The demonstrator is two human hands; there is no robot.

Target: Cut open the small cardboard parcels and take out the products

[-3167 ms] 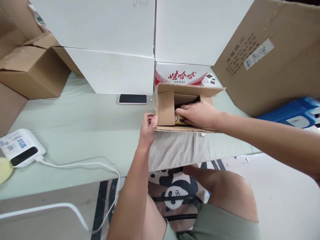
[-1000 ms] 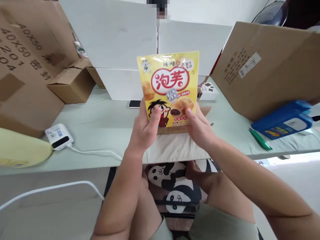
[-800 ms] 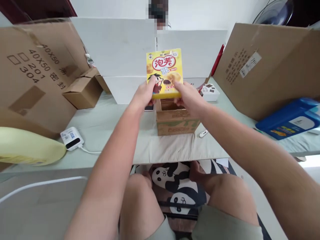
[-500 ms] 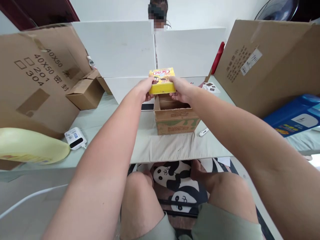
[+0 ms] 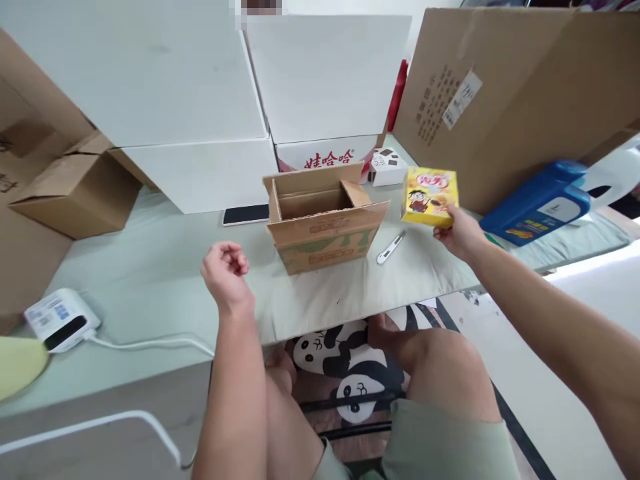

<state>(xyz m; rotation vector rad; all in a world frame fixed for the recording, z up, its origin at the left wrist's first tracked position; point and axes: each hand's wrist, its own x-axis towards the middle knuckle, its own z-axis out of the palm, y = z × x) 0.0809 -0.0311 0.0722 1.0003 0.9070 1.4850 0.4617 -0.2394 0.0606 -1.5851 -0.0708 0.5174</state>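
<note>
My right hand [image 5: 457, 233] grips a yellow snack packet [image 5: 430, 197] by its lower right corner and holds it up to the right of a small open cardboard box [image 5: 325, 227] on the pale green table [image 5: 150, 267]. The box's flaps stand up and its inside looks dark. My left hand [image 5: 225, 273] hovers over the table to the left of the box, fingers loosely curled with nothing in them.
A white box cutter [image 5: 390, 248] lies right of the box and a phone [image 5: 246, 214] behind it. White boxes [image 5: 200, 100] and brown cartons [image 5: 500, 87] wall the back. A white device [image 5: 60, 319] with a cable sits at left, a blue object [image 5: 537, 203] at right.
Both hands held the yellow packet over the box; now only my right hand has it, moved out to the right. My left hand has let go and dropped left.
</note>
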